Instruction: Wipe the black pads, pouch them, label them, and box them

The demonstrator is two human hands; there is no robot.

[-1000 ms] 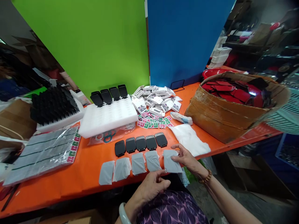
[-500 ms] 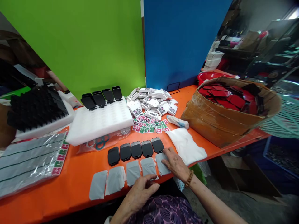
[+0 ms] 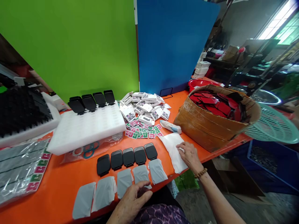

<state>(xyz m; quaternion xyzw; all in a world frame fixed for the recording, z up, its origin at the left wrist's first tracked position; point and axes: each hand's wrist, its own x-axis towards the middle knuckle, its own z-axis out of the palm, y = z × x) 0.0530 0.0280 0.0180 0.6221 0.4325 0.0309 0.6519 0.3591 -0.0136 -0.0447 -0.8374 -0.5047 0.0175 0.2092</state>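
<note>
My right hand [image 3: 188, 155], with a beaded bracelet on the wrist, rests its fingertips on a white cloth [image 3: 171, 149] at the table's front right; its fingers are extended and hold nothing visible. My left hand [image 3: 134, 197] is at the front edge, thumb and fingers apart, over the near end of a grey sheet [image 3: 141, 174] and beside another grey sheet [image 3: 124, 180]. Several such thin grey sheets lie in a row along the edge, the rightmost grey sheet [image 3: 158, 171] nearest the cloth. Behind them runs a row of black rounded plates [image 3: 128, 157].
White foam block [image 3: 91, 127] carries upright black pieces. Beside it are small white boxes [image 3: 144, 104] and red-green stickers [image 3: 143, 130]. A carton [image 3: 198, 124] of red pieces stands right, before a green basket [image 3: 273, 124]. Plastic-wrapped grey sheets [image 3: 21, 168] lie left.
My right hand has left the rightmost grey sheet and moved right onto the white cloth. The left hand keeps its open pose near the edge. The camera view has shifted right.
</note>
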